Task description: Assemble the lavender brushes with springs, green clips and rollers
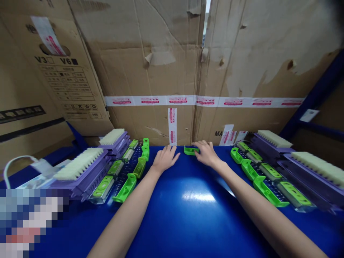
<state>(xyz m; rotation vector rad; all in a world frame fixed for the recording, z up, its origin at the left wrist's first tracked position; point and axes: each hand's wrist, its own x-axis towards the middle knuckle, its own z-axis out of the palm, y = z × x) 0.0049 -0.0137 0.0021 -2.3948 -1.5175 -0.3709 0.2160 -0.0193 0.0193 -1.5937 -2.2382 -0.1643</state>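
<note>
My right hand [207,153] reaches to the back of the blue table, its thumb and fingers around the right end of a bright green plastic piece [190,151]. That piece is trough-shaped and lies near the cardboard wall. My left hand [166,157] is to its left, palm down with the fingers stretched out, and holds nothing. More green plastic pieces stand in a row left of my left arm, the closest a green piece [126,189]. A matching row runs right of my right arm, with a long green piece [268,192] at its near end.
Beside each green row lie clear-and-green parts [103,188] with springs next to them. Farther out are purple holders with cream bristle blocks [80,163] on both sides. Cardboard [150,75] walls the back. A white plug and cable [44,166] sit at left.
</note>
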